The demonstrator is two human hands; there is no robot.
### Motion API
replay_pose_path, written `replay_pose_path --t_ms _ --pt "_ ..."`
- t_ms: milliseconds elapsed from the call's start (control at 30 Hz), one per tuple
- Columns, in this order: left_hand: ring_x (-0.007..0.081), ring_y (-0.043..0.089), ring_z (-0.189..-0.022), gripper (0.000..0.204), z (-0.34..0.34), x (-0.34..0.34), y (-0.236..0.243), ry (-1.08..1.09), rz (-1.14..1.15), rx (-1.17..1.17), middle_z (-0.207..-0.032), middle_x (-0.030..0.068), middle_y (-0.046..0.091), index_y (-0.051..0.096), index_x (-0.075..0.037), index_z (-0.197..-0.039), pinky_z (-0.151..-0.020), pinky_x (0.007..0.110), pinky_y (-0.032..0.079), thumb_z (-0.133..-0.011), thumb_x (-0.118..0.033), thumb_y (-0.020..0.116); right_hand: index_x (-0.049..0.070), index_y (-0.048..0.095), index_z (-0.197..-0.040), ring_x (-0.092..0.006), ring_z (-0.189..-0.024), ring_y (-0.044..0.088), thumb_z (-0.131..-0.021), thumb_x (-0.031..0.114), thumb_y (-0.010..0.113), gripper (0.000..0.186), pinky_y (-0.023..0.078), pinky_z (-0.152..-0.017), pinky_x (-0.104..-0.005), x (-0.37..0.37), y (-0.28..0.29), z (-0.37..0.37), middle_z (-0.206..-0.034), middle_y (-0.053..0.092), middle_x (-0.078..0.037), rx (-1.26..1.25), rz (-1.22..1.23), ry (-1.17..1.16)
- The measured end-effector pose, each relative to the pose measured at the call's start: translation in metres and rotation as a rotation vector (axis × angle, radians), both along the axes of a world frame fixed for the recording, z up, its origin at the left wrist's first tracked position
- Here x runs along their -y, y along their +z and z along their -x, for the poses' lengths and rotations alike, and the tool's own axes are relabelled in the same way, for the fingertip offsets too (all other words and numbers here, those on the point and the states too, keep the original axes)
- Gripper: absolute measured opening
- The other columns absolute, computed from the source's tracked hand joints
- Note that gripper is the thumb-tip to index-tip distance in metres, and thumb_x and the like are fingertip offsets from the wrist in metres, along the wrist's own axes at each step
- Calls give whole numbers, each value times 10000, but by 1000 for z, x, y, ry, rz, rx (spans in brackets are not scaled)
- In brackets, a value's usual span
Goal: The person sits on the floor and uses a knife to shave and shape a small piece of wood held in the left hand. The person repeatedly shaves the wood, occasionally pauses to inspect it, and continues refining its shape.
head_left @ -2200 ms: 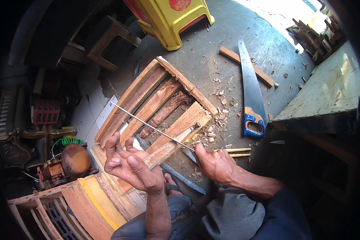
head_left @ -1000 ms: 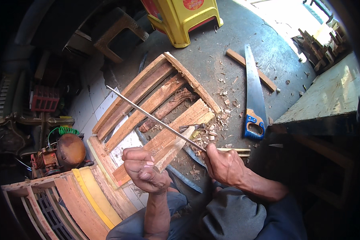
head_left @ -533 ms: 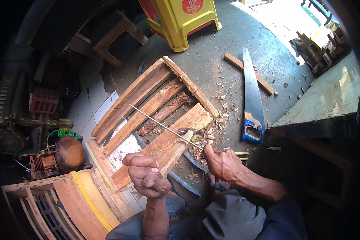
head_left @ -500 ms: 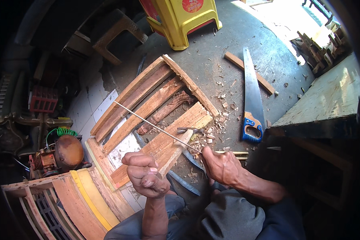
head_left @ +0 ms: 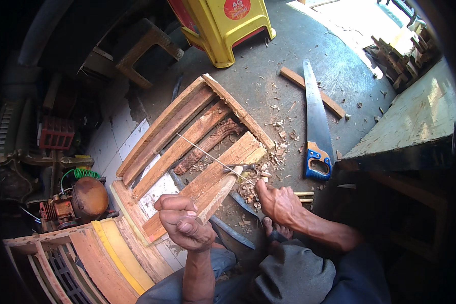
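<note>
In the middle, my left hand (head_left: 186, 223) is closed around the near end of a tapered wooden piece (head_left: 219, 193), which slants up and away to the right. My right hand (head_left: 285, 206) grips one end of a long thin rod (head_left: 206, 153), which looks like a slim round file. The rod lies across the upper end of that piece and points to the far left. Its gripped end is hidden in my fingers. Behind the piece, a dark metal tool head, perhaps a hammer's (head_left: 243, 167), partly shows.
Beyond my hands lies a slatted wooden frame (head_left: 159, 121). A handsaw (head_left: 316, 121) rests by a wooden strip (head_left: 334, 105) at right, near shavings (head_left: 278, 137). A yellow stool (head_left: 223, 30) stands behind. A compressor (head_left: 88, 196) and a slatted wooden piece (head_left: 96, 253) are at left.
The rod's far tip has shifted right, and less of its length shows beyond the wooden piece. My left hand keeps its hold. The view has shifted slightly, and my foot now shows below.
</note>
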State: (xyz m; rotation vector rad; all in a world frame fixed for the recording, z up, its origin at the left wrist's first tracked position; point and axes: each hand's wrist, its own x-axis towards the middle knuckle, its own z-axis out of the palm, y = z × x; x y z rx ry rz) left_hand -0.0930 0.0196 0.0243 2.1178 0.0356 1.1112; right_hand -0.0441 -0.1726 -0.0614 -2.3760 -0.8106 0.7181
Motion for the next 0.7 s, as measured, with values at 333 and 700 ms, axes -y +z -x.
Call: replay_pose_path --t_ms 333,700 --pt "135 378 -700 344 -6 12 3 184 46 -22 -783 88 429 363 -53 -870 -627 268 338 -1112 -288 300 42 440 -1002 -458 -645 670 -954 115 516 116 514 -517 -561 -10 41 16 -718 643 -228 97 -507 -89" --pt "124 360 -695 342 -10 13 2 162 47 24 -788 82 419 352 -48 -867 -621 265 324 -1109 -285 300 41 447 -1032 -464 -631 665 -939 143 537 165 517 -549 -559 -8 17 -4 -719 666 -244 -52 -140 -10"
